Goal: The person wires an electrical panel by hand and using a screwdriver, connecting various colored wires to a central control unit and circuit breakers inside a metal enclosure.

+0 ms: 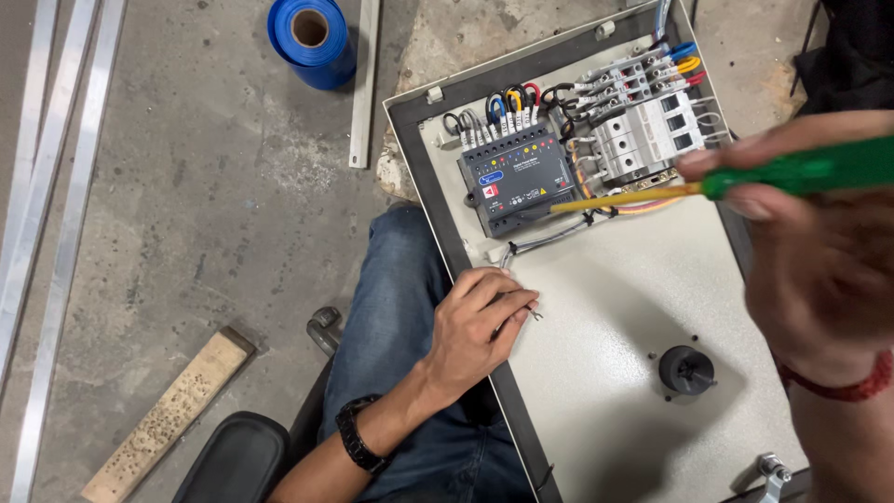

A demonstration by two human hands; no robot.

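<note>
An open grey electrical panel box (615, 307) lies across my lap. At its top sit a dark controller module (517, 177) with coloured wires and a row of white breakers (647, 135). My left hand (480, 326) rests on the panel's left edge, its fingers pinching thin grey wires (549, 237) that run from below the module. My right hand (819, 251), close to the camera and blurred, grips a screwdriver (708, 189) with a green handle and yellow shaft, its tip near the module's right side.
A black knob (687, 370) sticks up from the panel plate. A blue tape roll (312, 39) stands on the concrete floor. Metal strips (56, 186) lie at left, a wooden block (168, 414) at lower left, a black chair armrest (233, 458) below.
</note>
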